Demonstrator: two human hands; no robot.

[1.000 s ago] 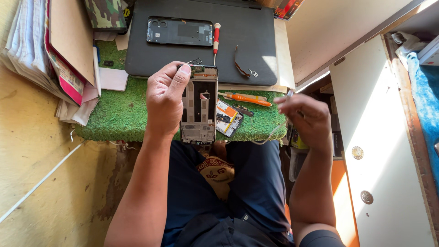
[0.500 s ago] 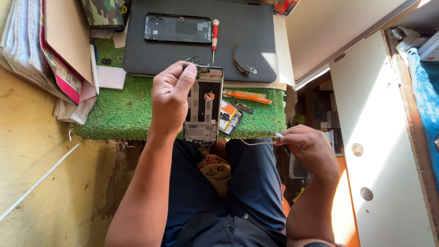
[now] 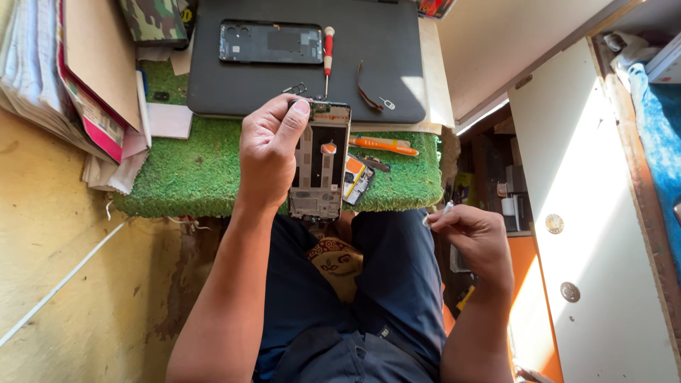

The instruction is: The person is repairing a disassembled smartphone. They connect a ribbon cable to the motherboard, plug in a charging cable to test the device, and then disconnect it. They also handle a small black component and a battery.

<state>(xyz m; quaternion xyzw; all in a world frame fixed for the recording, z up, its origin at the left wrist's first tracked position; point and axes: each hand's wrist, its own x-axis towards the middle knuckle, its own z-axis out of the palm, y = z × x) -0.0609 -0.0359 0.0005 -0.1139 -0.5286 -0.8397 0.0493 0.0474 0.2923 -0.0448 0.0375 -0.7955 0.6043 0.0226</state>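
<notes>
1. The green turf mat (image 3: 213,177) and dark work pad (image 3: 284,92) are lying at twelve o'clock.
2. The left hand (image 3: 268,152) is gripping the opened phone frame (image 3: 319,170) above the mat edge; keeping it level seems wise.
3. The right hand (image 3: 474,237), at four o'clock, is pinching a small white piece (image 3: 445,208); a light grip seems best.

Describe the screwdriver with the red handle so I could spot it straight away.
Start at the big dark mat at the top of the green turf pad. The screwdriver lies upright on the mat, just right of the black phone back cover. Its red-and-white handle sets it apart from the orange tool on the turf.
</notes>
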